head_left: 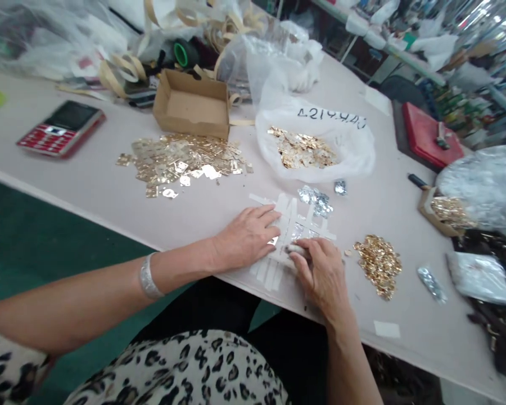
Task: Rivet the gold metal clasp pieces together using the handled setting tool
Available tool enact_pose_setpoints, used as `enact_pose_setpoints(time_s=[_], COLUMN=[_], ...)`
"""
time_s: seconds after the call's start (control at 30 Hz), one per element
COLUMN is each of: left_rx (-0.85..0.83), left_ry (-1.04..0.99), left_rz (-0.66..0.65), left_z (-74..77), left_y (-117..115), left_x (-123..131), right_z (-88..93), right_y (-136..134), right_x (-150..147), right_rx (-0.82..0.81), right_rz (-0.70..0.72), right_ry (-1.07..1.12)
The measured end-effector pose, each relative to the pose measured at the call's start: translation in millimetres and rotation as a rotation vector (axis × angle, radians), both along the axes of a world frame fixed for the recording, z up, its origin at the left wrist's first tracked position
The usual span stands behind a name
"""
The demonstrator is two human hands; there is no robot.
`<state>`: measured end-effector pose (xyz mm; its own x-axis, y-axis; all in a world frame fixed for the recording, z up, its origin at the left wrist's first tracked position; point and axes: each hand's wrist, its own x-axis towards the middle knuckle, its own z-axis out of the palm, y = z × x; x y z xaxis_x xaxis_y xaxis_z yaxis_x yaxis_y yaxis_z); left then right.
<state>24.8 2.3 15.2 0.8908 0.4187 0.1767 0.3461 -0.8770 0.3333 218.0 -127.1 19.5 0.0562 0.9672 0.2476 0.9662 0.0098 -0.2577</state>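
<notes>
My left hand (pixel 251 236) lies flat, fingers spread, on the left part of a patch of white tape strips (pixel 287 216) stuck to the table. A small shiny metal plate (pixel 272 241) shows by its fingertips. My right hand (pixel 322 270) rests at the right of the patch with its thumb and fingers drawn together. A pale, rounded thing (pixel 298 250) shows at these fingers; I cannot tell if it is held or is a finger covering. Small silver pieces (pixel 316 201) lie just beyond the strips. To the right of my right hand is a pile of small gold pieces (pixel 378 264).
Gold plates (pixel 181 160) are heaped below an open cardboard box (pixel 191 104). A white plastic bag (pixel 274 152) holds more gold pieces. A red-keyed phone (pixel 61 129) lies at left. A red case (pixel 430 132) and a small box of gold parts (pixel 430 216) stand at right.
</notes>
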Motion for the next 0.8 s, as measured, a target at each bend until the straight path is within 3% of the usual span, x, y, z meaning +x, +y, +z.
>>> enact_pose_setpoints(time_s=[0.1, 0.2, 0.33, 0.5, 0.6, 0.7, 0.8], left_rx=[-0.039, -0.079, -0.145, -0.141, -0.069, -0.050, 0.043], left_ry=[-0.012, -0.044, -0.072, -0.005, -0.118, -0.367, -0.460], left_rz=[0.032, 0.046, 0.031, -0.029, 0.000, 0.113, 0.258], left_z=[1.2, 4.0, 10.2, 20.7, 36.7, 61.2, 81.4], left_y=[2, 5, 3, 8, 35, 77, 115], left_x=[2, 6, 8, 15, 32, 48, 43], right_z=[3.1, 0.7, -11.1, -23.2, -30.3, -35.5, -37.2], right_y=[-14, -29, -37, -36, -38, -41, -41], right_x=[26, 60, 87, 85, 83, 84, 86], right_rx=[0.129, 0.062, -0.042, -0.022, 0.009, 0.020, 0.020], right_rz=[-0.221, -0.488, -0.532, -0.563, -0.643, -0.707, -0.721], right_ry=[0.063, -0.009, 0.012, 0.107, 0.061, 0.050, 0.077])
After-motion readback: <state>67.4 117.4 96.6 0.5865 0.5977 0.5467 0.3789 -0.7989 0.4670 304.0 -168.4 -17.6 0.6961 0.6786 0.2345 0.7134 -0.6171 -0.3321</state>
